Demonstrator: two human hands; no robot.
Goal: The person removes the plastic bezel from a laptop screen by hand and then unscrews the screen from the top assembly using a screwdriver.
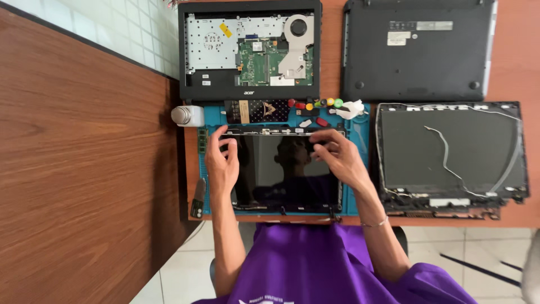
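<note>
A dark, glossy laptop screen panel lies flat on a blue work mat in front of me. My left hand rests on the panel's left edge, thumb and fingers pinching near its top left corner. My right hand sits on the panel's top right part, fingers curled at the upper edge by the metal strip. Whether either hand truly grips the panel is hard to tell.
An opened laptop base showing board and fan lies at the back. Beside it is a black bottom cover; a lid shell with loose cables lies right. A white bottle, small coloured parts and a tool lie around the mat.
</note>
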